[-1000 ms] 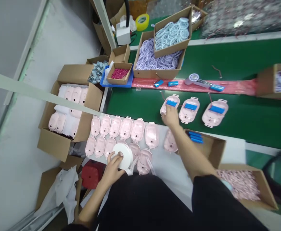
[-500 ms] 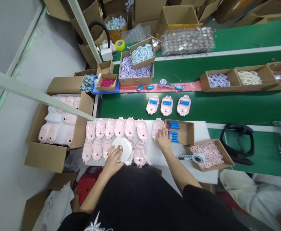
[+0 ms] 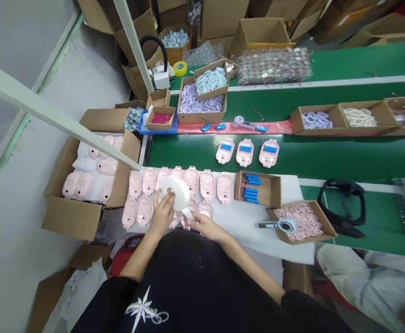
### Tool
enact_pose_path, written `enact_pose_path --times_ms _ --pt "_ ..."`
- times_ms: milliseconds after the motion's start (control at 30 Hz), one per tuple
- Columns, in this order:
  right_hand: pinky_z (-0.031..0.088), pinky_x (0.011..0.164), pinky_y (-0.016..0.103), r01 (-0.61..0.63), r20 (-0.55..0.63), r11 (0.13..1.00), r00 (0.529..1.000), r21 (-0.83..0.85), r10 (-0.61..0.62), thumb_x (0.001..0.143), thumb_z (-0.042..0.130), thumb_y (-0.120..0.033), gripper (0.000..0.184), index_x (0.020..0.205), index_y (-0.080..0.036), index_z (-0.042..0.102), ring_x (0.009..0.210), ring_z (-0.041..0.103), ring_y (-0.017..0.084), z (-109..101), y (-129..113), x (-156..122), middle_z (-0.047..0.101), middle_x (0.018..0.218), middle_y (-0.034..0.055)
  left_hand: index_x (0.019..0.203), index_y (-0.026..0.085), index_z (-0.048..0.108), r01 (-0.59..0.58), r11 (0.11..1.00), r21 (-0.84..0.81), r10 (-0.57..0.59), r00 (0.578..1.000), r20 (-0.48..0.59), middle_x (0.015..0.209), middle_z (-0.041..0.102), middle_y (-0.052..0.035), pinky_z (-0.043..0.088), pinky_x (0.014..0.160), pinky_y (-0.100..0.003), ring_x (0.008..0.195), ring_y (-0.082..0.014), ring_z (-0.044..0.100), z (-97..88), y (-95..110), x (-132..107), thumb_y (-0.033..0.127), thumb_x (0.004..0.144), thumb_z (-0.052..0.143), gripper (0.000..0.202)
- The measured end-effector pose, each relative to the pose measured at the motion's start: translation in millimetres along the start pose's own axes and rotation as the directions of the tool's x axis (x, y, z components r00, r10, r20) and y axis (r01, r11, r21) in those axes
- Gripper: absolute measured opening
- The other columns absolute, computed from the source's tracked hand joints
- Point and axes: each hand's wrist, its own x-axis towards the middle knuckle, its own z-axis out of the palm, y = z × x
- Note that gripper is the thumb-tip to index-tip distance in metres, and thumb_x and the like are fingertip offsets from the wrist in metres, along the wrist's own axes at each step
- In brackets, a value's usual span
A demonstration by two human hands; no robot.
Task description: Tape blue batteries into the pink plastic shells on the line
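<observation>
So the right hand (image 3: 205, 225) has jumped: half a second ago it was over at the pink shell (image 3: 225, 188) by the cardboard box (image 3: 271, 190), and now it's come across to the left hand (image 3: 161, 215), right in front of the shirt. The white roll (image 3: 179, 192) has shifted too. It was sitting over the near row of shells, and now it's tipped and further out from the body, overlapping both rows. Looks lifted to me, though from this angle I can't swear it's off everything.

Grip check: the left one is clamped on the roll with fingers at the hub hole. The right one is pinched together on the free strip (image 3: 188, 213) hanging off the roll's near side, thumb on top as far as I can tell.

What it means, imo: shell handling is done for the moment and both hands are on roll duty, most likely drawing out a length of strip. That lone shell is now free of fingers, just left of the box with the blue packs (image 3: 252, 180). Nothing blue in it.

Meanwhile the three filled shells (image 3: 244, 159) on the green table (image 3: 192, 153) haven't budged, each with a blue pack across it.
</observation>
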Motion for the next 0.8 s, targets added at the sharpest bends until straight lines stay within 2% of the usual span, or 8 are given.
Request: enact_pose_path --times_ms 133,267,300,367,433,467,600,800 --pt "0.056 0.089 0.039 -0.085 0.057 0.995 0.994 -0.060 0.089 0.100 0.055 -0.064 0.047 0.094 -0.025 0.080 0.085 0.071 0.023 8 0 -22 0.077 0.088 0.0035 0.141 0.020 0.058 0.092 0.995 -0.030 -0.094 0.993 -0.077 0.139 0.067 -0.0140 0.040 0.124 -0.060 0.146 -0.0335 0.048 1.3 -23 15 0.021 0.094 0.061 0.047" --pt "0.056 0.097 0.042 -0.183 -0.164 0.969 0.974 -0.168 0.156 0.096 0.060 -0.059 0.042 0.104 -0.023 0.080 0.102 0.072 0.027 -64 20 -28 0.080 0.110 0.0063 0.139 0.019 0.058 0.080 0.996 -0.038 -0.085 0.982 -0.168 0.136 0.067 -0.0150 0.038 0.123 -0.061 0.144 -0.0348 0.049 11.1 -20 22 0.030 0.096 0.065 0.045" --pt "0.055 0.101 0.043 -0.244 -0.342 0.951 0.924 -0.189 0.169 0.099 0.056 -0.055 0.044 0.115 -0.021 0.078 0.109 0.071 0.028 -95 25 -27 0.078 0.116 0.0091 0.138 0.019 0.058 0.056 0.998 -0.039 -0.062 0.981 -0.184 0.135 0.067 -0.0150 0.038 0.122 -0.061 0.143 -0.0350 0.049 12.6 -15 23 0.031 0.096 0.066 0.045" --pt "0.049 0.110 0.044 -0.470 -0.706 0.847 0.687 -0.249 0.173 0.104 0.046 -0.043 0.046 0.133 -0.017 0.070 0.126 0.064 0.029 -161 34 -24 0.071 0.134 0.0157 0.138 0.020 0.058 0.002 0.999 -0.038 -0.009 0.984 -0.176 0.132 0.068 -0.0144 0.039 0.121 -0.060 0.142 -0.0352 0.049 13.6 -3 25 0.030 0.096 0.067 0.044" --pt "0.041 0.118 0.048 -0.723 -0.843 0.634 0.498 -0.275 0.203 0.103 0.046 -0.032 0.048 0.145 -0.015 0.062 0.140 0.053 0.032 -222 41 -22 0.060 0.151 0.0191 0.138 0.020 0.058 -0.032 0.999 -0.032 0.027 0.991 -0.134 0.130 0.069 -0.0138 0.038 0.121 -0.060 0.141 -0.0359 0.049 13.1 9 25 0.028 0.095 0.067 0.044" --pt "0.039 0.119 0.049 -0.795 -0.850 0.537 0.468 -0.284 0.242 0.102 0.049 -0.029 0.049 0.147 -0.016 0.061 0.143 0.050 0.033 -245 45 -21 0.055 0.156 0.0190 0.138 0.021 0.058 -0.036 0.999 -0.026 0.033 0.993 -0.111 0.131 0.068 -0.0138 0.039 0.120 -0.060 0.141 -0.0364 0.049 12.9 14 25 0.027 0.095 0.066 0.044" --pt "0.046 0.110 0.045 -0.833 -0.783 0.447 0.502 -0.325 0.367 0.101 0.055 -0.032 0.039 0.136 -0.022 0.070 0.129 0.060 0.031 -291 60 -24 0.060 0.150 0.0159 0.134 0.021 0.059 -0.013 1.000 0.018 0.014 0.998 -0.060 0.129 0.067 -0.0138 0.041 0.117 -0.060 0.141 -0.0382 0.047 15.1 29 25 0.025 0.094 0.064 0.041" --pt "0.051 0.098 0.038 -0.792 -0.837 0.527 0.489 -0.308 0.245 0.110 0.030 -0.037 0.051 0.131 -0.010 0.067 0.115 0.063 0.028 -281 69 -46 0.064 0.133 0.0235 0.129 0.021 0.064 -0.052 0.998 0.027 0.053 0.998 -0.042 0.122 0.067 -0.0133 0.043 0.114 -0.059 0.135 -0.0379 0.048 19.5 39 22 0.016 0.087 0.064 0.042"
